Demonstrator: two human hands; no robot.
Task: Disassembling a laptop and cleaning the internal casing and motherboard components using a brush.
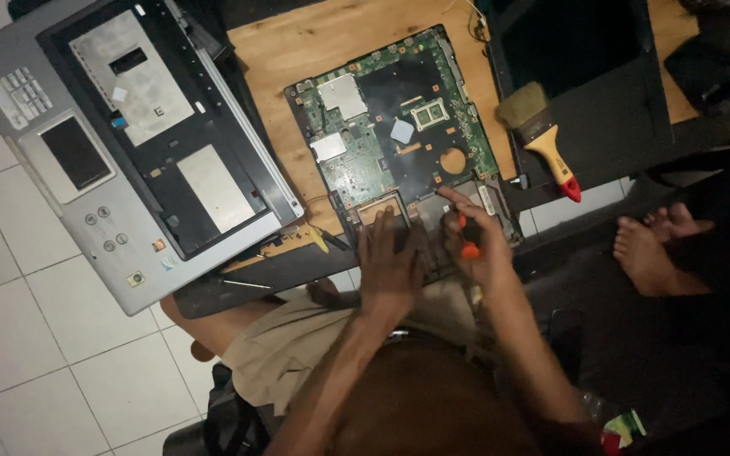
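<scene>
My left hand (389, 268) lies flat and open on the near edge of the motherboard (399, 139), pinning it to the surface (297, 51). My right hand (476, 245), at three o'clock from it, closes around an orange-handled screwdriver (466, 247), tip down.

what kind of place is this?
Likely an informal electronics repair spot, maybe at home: a low wooden table on a tiled floor, with a bare laptop motherboard, a stripped laptop shell and a dusting brush laid out.
</scene>
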